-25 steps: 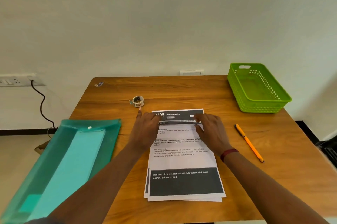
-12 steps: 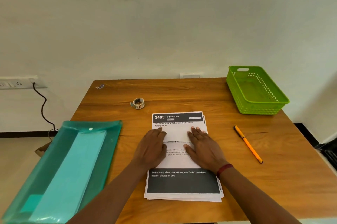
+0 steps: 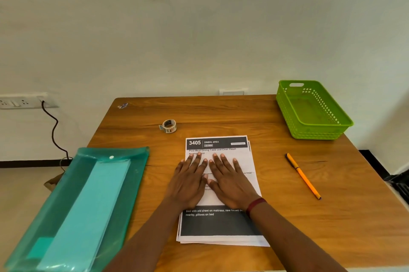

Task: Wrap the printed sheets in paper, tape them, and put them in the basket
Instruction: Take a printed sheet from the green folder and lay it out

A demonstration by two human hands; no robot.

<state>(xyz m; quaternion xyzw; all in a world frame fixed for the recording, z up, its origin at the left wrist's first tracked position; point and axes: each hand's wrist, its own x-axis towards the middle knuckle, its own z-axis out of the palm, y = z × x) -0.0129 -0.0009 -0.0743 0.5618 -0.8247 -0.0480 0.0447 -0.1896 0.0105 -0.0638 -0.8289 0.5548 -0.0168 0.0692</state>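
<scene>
Printed sheets (image 3: 217, 225): a small stack lying flat on the wooden table (image 3: 332, 216), right under both my palms, with the long side running away from me. The top page has a dark header reading "3405 DINING AREA" just past my fingertips. There's also a dark band with white text down by my wrists. The pages underneath peek out at the near end and on the right side, so the stack isn't quite squared up.
Left hand (image 3: 188, 183): palm down on the left half of the top page, fingers straight and a bit fanned, gripping nothing. My little finger sits about at the page's left edge.
Right hand (image 3: 230, 181): same deal, flat and spread, right next to the left one. The thumbs nearly meet in the middle, and I can't tell if they actually touch. There's a dark red band (image 3: 255, 204) on that wrist.
Tape roll (image 3: 169, 126): ahead and slightly left of my left fingertips, near the sheets but not touching them.
Basket (image 3: 314, 132): green plastic, well off ahead-right of my right hand, at the far right corner of the table.
Pen (image 3: 302, 175): orange, lying diagonally to the right of my right hand, apart from the sheets.
Folder (image 3: 55, 194): a see-through teal snap folder to the left of my left hand, hanging over the table's left edge, with lighter teal paper (image 3: 88, 209) inside.
Little scrap (image 3: 122, 105): way beyond my left hand, too small to make out.
</scene>
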